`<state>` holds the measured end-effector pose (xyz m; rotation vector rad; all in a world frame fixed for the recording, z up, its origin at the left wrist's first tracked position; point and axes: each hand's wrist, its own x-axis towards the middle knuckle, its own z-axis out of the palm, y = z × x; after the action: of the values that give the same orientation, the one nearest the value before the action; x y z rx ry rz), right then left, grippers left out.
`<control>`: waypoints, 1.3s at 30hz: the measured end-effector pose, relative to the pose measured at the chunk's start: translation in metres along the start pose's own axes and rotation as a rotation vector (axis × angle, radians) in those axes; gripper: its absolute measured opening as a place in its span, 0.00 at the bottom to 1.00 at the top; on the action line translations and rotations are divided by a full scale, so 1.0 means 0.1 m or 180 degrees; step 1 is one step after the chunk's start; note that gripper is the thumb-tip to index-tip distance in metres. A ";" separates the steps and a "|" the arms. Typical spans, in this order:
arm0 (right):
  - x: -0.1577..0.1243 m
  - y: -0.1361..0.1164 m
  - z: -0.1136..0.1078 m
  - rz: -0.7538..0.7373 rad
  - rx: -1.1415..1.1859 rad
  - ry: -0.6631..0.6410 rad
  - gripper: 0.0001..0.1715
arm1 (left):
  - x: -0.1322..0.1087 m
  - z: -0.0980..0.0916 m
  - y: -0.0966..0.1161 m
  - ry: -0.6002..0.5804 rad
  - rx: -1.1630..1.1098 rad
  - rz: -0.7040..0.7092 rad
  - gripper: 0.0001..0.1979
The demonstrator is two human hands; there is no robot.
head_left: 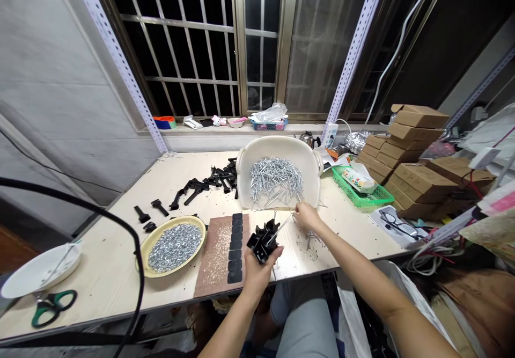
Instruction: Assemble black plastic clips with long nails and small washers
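Observation:
My left hand [257, 269] is closed around a bunch of black plastic parts [263, 240] held above the table's front edge. My right hand [306, 216] pinches a thin metal pin [281, 226] whose other end reaches the black parts. Just beyond it lies a cream tray [245, 170] full of silver pins [276, 178]. A few loose pins [311, 237] lie on the table under my right wrist. Left of my left hand, a brown board [217, 256] carries a column of black pads [235, 248].
A yellow dish [147, 250] of small silver screws sits left of the board. Loose black parts [209, 181] are strewn behind it. A white plate [24, 277] and green scissors [52, 304] lie far left. A green basket [362, 199] and stacked cardboard boxes [410, 170] stand right.

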<state>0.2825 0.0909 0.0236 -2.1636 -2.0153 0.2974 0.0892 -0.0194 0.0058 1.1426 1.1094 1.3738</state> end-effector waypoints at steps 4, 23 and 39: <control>0.03 -0.07 0.35 0.0147 -0.0144 -0.0023 0.09 | 0.00 0.03 0.08 0.0040 -0.0175 -0.0030 0.15; -0.73 -0.59 -1.37 -0.2490 0.1486 0.0365 0.14 | 0.21 0.09 -0.01 -0.0149 0.0218 -0.0037 0.15; -0.63 -0.74 -1.08 -0.1449 0.1529 0.0441 0.26 | 0.20 0.10 0.14 0.0014 0.0168 0.0043 0.14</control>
<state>0.2352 0.0350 0.1488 -1.3680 -2.0251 0.4865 0.0957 -0.0003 0.0230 1.1875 1.1489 1.3652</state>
